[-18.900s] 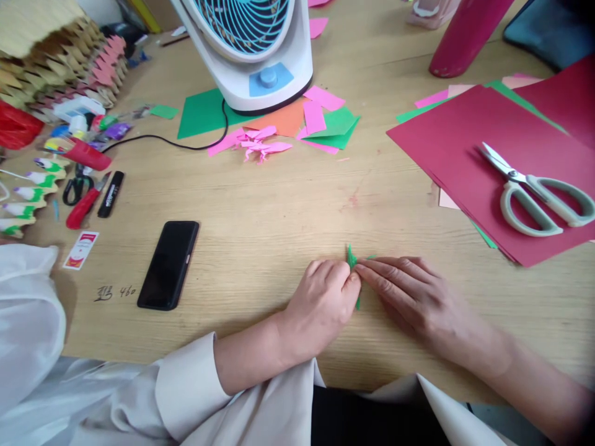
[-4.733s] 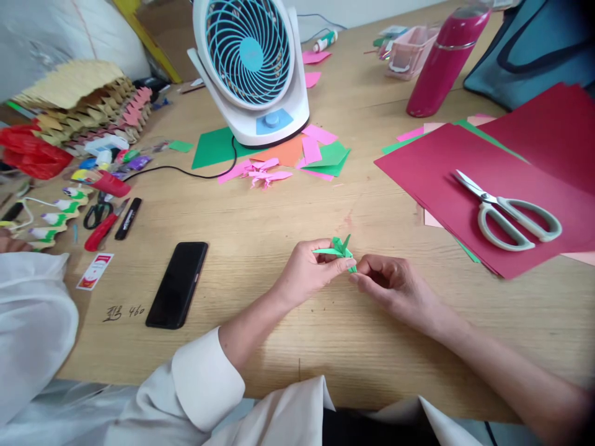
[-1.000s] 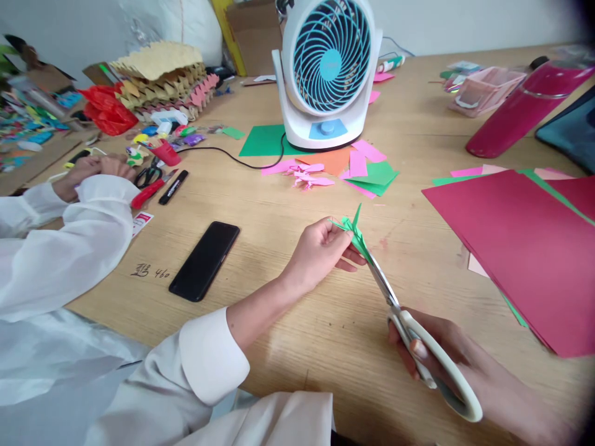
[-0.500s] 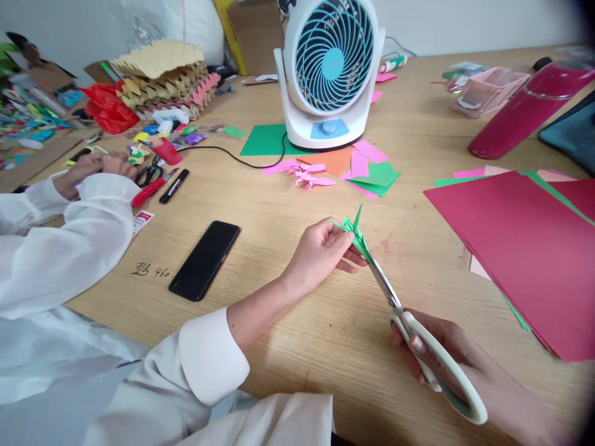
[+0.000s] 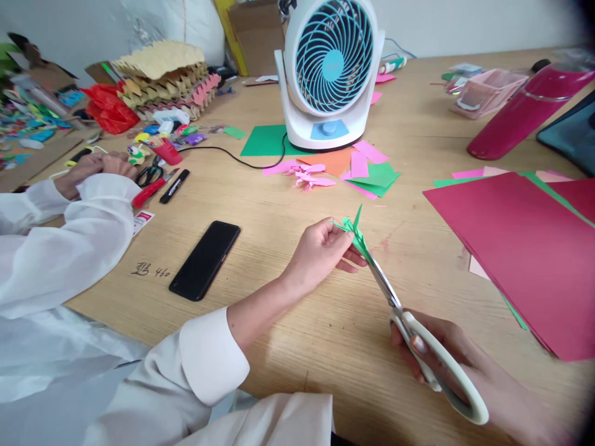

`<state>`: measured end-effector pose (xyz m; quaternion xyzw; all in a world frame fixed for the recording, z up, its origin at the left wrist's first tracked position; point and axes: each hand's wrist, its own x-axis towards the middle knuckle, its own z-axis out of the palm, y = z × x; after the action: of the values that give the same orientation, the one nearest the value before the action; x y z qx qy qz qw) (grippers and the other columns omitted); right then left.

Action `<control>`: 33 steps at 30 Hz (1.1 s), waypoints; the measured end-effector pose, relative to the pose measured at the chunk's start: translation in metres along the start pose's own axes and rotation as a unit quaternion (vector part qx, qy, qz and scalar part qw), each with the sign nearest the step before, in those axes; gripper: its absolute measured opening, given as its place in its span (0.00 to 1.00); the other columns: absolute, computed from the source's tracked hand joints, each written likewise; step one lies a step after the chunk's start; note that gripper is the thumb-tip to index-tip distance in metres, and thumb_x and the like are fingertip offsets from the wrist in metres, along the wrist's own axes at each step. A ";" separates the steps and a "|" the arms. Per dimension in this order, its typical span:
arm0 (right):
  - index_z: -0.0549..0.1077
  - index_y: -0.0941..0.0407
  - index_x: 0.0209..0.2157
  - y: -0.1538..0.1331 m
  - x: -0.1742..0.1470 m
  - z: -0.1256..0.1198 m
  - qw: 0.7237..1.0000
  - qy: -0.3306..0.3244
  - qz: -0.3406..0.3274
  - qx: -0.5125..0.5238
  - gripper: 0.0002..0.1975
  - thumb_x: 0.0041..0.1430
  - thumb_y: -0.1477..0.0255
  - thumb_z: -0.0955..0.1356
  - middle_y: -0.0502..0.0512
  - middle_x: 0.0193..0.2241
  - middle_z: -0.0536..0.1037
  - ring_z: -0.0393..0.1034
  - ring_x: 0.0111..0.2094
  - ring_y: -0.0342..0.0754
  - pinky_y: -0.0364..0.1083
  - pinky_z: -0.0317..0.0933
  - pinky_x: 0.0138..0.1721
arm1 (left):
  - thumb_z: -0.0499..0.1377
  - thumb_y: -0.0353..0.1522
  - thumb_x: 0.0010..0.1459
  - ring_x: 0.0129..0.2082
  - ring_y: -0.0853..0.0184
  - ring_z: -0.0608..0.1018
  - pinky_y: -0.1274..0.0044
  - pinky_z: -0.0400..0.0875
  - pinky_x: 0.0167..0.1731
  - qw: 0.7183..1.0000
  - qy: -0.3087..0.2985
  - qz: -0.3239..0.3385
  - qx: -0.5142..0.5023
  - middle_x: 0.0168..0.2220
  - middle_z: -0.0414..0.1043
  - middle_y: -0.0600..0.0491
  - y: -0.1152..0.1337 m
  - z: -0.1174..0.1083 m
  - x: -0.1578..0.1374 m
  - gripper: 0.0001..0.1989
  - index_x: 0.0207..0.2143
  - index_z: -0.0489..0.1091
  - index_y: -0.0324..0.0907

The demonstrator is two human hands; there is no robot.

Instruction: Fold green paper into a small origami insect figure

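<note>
Pinched in the fingers of my left hand (image 5: 325, 248) is a small piece of folded green paper (image 5: 357, 234) with thin pointed strips. My right hand (image 5: 446, 344) grips white-handled scissors (image 5: 395, 302), thumb and fingers through the loops. The blades point up and left and meet the lower end of the green paper; they look nearly closed. Beyond my hands lie pink folded paper figures (image 5: 309, 178) beside green paper pieces (image 5: 375, 178).
A white fan (image 5: 329, 68) stands at the back. Left of my arm lie a black phone (image 5: 204, 260) and a black marker (image 5: 175, 186). Red paper sheets (image 5: 525, 248) and a pink bottle (image 5: 520, 114) are on the right. At the left, another person's hands (image 5: 105, 167) rest on the table.
</note>
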<state>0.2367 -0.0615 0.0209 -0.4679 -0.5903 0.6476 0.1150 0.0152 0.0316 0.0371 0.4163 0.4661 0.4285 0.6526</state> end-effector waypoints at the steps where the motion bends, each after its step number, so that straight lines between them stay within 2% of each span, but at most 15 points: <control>1: 0.71 0.56 0.36 0.001 0.000 0.000 1.000 0.001 -0.001 0.001 0.23 0.66 0.50 0.59 0.49 0.23 0.66 0.60 0.25 0.43 0.42 0.56 0.25 | 0.57 0.30 0.58 0.22 0.69 0.81 0.82 0.75 0.19 1.000 0.001 -0.001 0.000 0.23 0.74 0.56 0.000 0.000 0.000 0.05 0.30 0.63 0.40; 11: 0.69 0.55 0.34 -0.001 0.000 0.001 1.000 0.013 0.017 0.019 0.23 0.65 0.49 0.61 0.48 0.23 0.65 0.59 0.25 0.43 0.43 0.57 0.26 | 0.57 0.30 0.58 0.22 0.69 0.81 0.82 0.75 0.19 1.000 0.002 -0.004 -0.005 0.24 0.75 0.56 -0.001 0.000 0.001 0.05 0.30 0.63 0.40; 17: 0.67 0.55 0.32 -0.001 0.001 0.000 1.000 0.009 0.010 -0.006 0.22 0.66 0.51 0.60 0.48 0.23 0.65 0.60 0.25 0.42 0.43 0.56 0.26 | 0.55 0.28 0.59 0.21 0.70 0.80 0.82 0.75 0.18 1.000 0.007 -0.003 -0.011 0.23 0.74 0.57 0.000 0.000 0.000 0.04 0.30 0.64 0.39; 25: 0.60 0.54 0.24 0.000 0.001 0.001 1.000 0.015 -0.001 -0.013 0.24 0.66 0.51 0.60 0.48 0.21 0.65 0.58 0.23 0.42 0.43 0.53 0.25 | 0.55 0.27 0.60 0.21 0.70 0.80 0.82 0.75 0.18 1.000 0.008 -0.001 -0.014 0.22 0.74 0.56 -0.002 0.000 0.001 0.05 0.30 0.64 0.39; 33: 0.61 0.54 0.23 -0.001 0.003 0.004 0.999 0.031 -0.008 0.005 0.26 0.64 0.48 0.61 0.48 0.20 0.65 0.57 0.22 0.42 0.43 0.52 0.23 | 0.56 0.29 0.59 0.22 0.69 0.81 0.82 0.75 0.19 1.000 -0.003 -0.003 -0.013 0.23 0.75 0.57 -0.002 -0.002 0.001 0.05 0.30 0.64 0.39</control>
<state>0.2315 -0.0616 0.0193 -0.4822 -0.5873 0.6346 0.1410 0.0140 0.0321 0.0342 0.4075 0.4598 0.4318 0.6603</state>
